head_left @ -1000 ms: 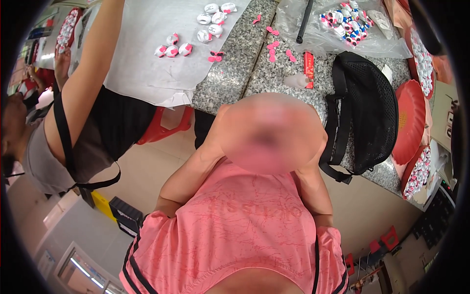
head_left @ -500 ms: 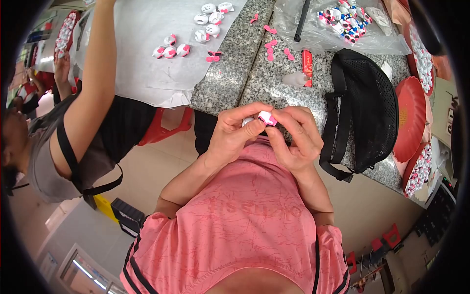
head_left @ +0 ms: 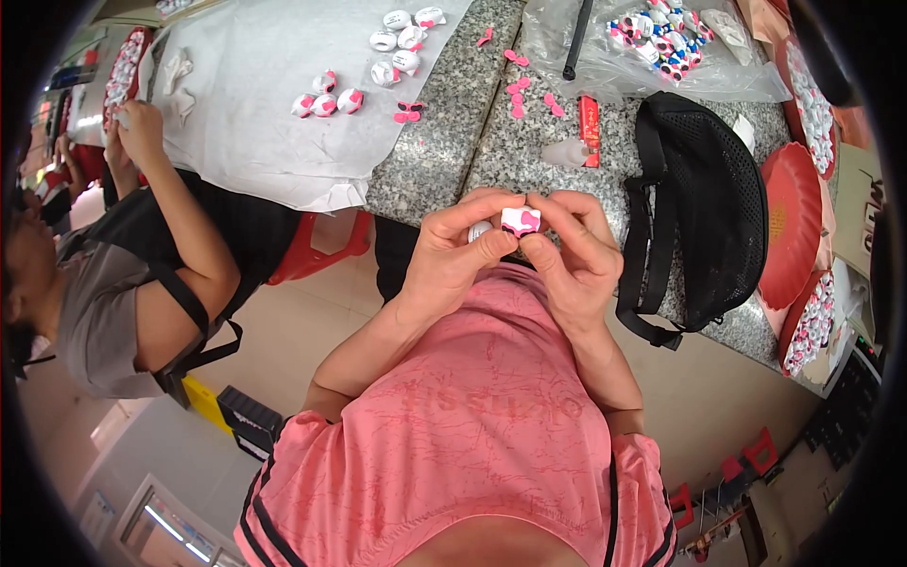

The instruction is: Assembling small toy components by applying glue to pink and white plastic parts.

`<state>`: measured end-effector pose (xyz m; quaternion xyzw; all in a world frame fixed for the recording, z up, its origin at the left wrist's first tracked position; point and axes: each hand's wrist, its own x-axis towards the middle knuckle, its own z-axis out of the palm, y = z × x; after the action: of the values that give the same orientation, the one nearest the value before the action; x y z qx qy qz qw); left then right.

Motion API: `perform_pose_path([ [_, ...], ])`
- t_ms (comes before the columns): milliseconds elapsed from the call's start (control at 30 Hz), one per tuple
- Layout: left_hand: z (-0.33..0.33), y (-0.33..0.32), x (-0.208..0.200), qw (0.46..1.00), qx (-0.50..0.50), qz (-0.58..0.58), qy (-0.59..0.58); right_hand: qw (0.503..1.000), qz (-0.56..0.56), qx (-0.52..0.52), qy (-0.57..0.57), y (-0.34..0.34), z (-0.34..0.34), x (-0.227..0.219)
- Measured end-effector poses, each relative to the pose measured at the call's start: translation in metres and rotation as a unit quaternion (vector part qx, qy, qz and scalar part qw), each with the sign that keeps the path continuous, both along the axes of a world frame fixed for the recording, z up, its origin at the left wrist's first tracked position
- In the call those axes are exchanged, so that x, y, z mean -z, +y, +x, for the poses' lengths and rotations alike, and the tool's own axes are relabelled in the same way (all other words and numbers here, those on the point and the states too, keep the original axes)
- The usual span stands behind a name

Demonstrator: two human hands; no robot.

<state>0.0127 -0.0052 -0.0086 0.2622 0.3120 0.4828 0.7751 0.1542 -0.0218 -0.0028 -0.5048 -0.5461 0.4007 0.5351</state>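
A small white toy piece with pink patches [head_left: 521, 222] is pinched between both my hands, in front of my chest near the table's edge. My left hand [head_left: 442, 253] is closed, its thumb and forefinger on the piece's left side. A second white piece [head_left: 479, 230] is tucked in the left fingers, partly hidden. My right hand [head_left: 574, 260] is closed too, with thumb and fingertips on the right side. Finished-looking white and pink pieces [head_left: 324, 105] and plainer white pieces [head_left: 385, 73] lie on a white sheet [head_left: 255, 142]. Small pink bow-shaped parts [head_left: 408, 113] lie near its edge.
More pink parts [head_left: 517, 97] lie on the granite table [head_left: 430, 170], near a red packet [head_left: 590, 128]. A black mesh bag [head_left: 709, 217], red scalloped tray [head_left: 792, 227] and plastic bag of pieces [head_left: 661, 42] are to the right. A co-worker's arm [head_left: 194, 236] is at left.
The toy piece has turned in my fingers, showing more of its white and pink side. The co-worker's outstretched arm has drawn back and bent, its hand now beside their other hand.
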Motion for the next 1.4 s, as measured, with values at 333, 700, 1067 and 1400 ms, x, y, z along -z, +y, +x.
perform_pose_path([
  [333,0.000,-0.002,-0.003,0.999,-0.002,-0.024,0.049,0.998,-0.042,-0.045,0.030,0.004,0.001,-0.005],
  [700,0.004,-0.007,0.004,0.998,-0.030,0.004,0.054,0.999,0.000,-0.005,0.046,0.000,-0.007,0.010],
  [1067,0.002,-0.005,0.005,0.999,-0.019,-0.015,0.043,0.998,-0.012,-0.005,0.063,-0.002,-0.007,0.011],
  [1400,0.002,-0.005,0.006,0.997,-0.006,-0.078,0.013,0.989,-0.067,0.031,0.126,-0.002,-0.013,0.011],
])
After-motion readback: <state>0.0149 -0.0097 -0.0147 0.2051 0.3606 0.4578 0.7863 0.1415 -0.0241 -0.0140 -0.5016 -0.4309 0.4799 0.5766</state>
